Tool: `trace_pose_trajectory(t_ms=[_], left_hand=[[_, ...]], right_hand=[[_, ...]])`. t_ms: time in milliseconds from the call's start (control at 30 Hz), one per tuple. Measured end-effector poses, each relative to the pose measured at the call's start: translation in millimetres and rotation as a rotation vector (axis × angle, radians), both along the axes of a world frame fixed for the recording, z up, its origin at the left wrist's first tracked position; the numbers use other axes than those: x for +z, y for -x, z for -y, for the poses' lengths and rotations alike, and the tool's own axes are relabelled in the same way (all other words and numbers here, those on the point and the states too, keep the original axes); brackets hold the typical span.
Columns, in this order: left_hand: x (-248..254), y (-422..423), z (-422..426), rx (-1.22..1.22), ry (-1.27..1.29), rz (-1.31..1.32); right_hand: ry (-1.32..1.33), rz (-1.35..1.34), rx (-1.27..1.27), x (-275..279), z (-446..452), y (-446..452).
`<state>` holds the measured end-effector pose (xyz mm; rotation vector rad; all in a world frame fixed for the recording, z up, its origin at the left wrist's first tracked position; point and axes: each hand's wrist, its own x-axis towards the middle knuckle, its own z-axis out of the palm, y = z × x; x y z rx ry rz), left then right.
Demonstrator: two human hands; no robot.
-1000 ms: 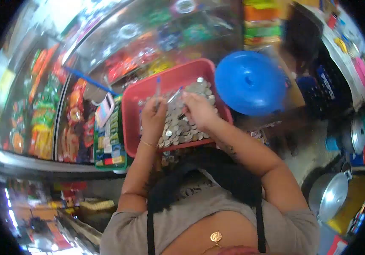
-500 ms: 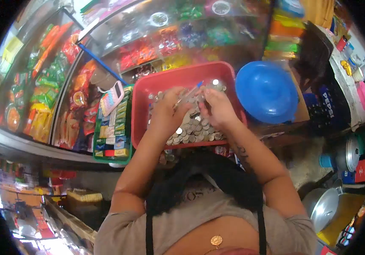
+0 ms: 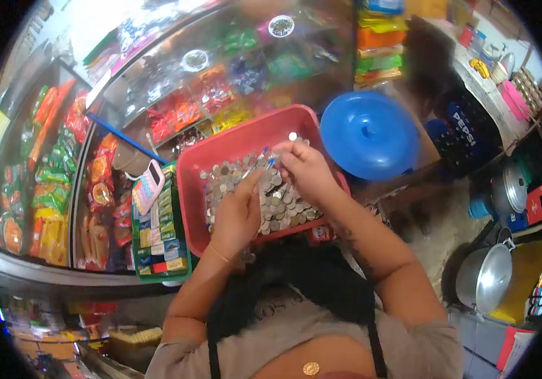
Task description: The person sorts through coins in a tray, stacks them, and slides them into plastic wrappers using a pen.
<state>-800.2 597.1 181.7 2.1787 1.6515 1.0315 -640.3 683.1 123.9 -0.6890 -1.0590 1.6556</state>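
Observation:
A red plastic basin (image 3: 189, 183) holds a wide layer of coins (image 3: 283, 208). Over its left half is my left hand (image 3: 239, 208), fingers closed, with a clear pen with a blue tip (image 3: 270, 162) at the fingertips. My right hand (image 3: 302, 165) is pinched just to the right, above the coins; what it holds is too small to make out. The two hands are close together, and the fingers hide part of the pen. More pens lie among the coins, partly hidden.
A blue round lid or basin (image 3: 369, 136) sits right of the red basin. At the left stands a green basket (image 3: 162, 276) of small boxes with a phone (image 3: 150, 187) on top. Glass cases of snack packs lie behind. A metal pot (image 3: 486, 278) is at the lower right.
The view has shifted, moving the basin left and lower in the picture. My left hand has turned and its fingers have closed; my right hand stays pinched beside it.

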Motion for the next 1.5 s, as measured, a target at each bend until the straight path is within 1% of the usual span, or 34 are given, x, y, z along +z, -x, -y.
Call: trace_pose_trajectory(t_ms=[67, 133, 233, 267, 367, 467, 567, 633, 667, 733, 800, 867, 900, 933, 967, 1033, 1067, 1133, 1167, 1200, 1300, 1333, 1367, 1400, 1433, 1500], left_hand=[[10, 2, 0, 0.036, 0.124, -0.017], [5, 4, -8, 0.013, 0.096, -0.011], [-3, -1, -13, -0.032, 0.006, 0.032], [-5, -4, -15, -0.048, -0.033, 0.051], [-16, -8, -22, -0.046, 0.054, 0.15], [-25, -10, -26, -0.028, -0.039, 0.105], [-30, -16, -29, 0.043, -0.005, 0.142], [-32, -17, -33, 0.073, 0.041, 0.169], [-33, -20, -35, 0.078, 0.073, 0.19], [-34, -26, -38, 0.095, 0.03, 0.245], [-35, -31, -42, 0.11, 0.062, 0.295], [-35, -32, -48, 0.123, 0.174, 0.334], [-27, -33, -51, 0.107, 0.286, 0.492], [-14, -35, -54, 0.089, 0.397, 0.648], [-5, -34, -54, 0.074, 0.503, 0.803], [-5, -26, -59, 0.01, 0.559, 0.869], [-4, -23, -59, -0.024, 0.592, 0.895], [3, -28, -51, -0.068, 0.317, 0.681], [1, -26, -48, -0.048, 0.215, 0.45], [0, -23, -46, -0.008, 0.103, 0.225], [-8, -15, -46, -0.025, 0.01, -0.095], [-14, -10, -50, -0.042, 0.028, -0.111], [-21, -6, -54, -0.075, 0.054, -0.128], [-27, -2, -54, -0.088, 0.047, -0.09], [-34, -1, -57, -0.109, 0.05, -0.058], [-41, -7, -57, -0.13, 0.168, 0.14]], right_hand=[[0.101, -0.137, 0.034, 2, 0, -1], [0.195, -0.25, 0.087, 1, -4, -2], [0.245, -0.323, 0.192, 1, -5, -10], [0.259, -0.332, 0.19, 0, -6, -11], [0.292, -0.351, 0.186, 0, -8, -13], [0.289, -0.346, 0.182, -2, -9, -11], [0.25, -0.332, 0.174, -6, -11, -6], [0.23, -0.308, 0.133, -6, -12, -7], [0.182, -0.211, 0.1, -4, -12, -6], [0.153, -0.227, 0.077, -2, -11, -4], [0.158, -0.227, 0.034, -2, -10, -2], [0.0, 0.081, 0.025, -17, -11, 7], [-0.08, 0.229, 0.022, -22, -10, 10], [-0.005, 0.193, 0.011, 3, 1, 7], [0.02, 0.097, -0.008, 2, 3, 7], [0.058, -0.107, -0.045, 2, 0, 10], [0.078, -0.25, -0.049, 3, 1, 9], [0.102, -0.271, 0.028, 1, -1, 0], [0.118, -0.277, 0.063, -2, -2, -6], [0.09, -0.204, 0.154, -2, -4, -11], [-0.104, 0.177, 0.052, -20, -10, -5], [-0.167, 0.23, 0.1, -6, -5, -9], [-0.308, 0.307, 0.019, -16, -8, -2], [-0.442, 0.389, -0.077, -26, -12, 5], [-0.266, 0.455, 0.132, 10, -2, -12], [-0.33, 0.586, -0.069, -17, -13, 7]])
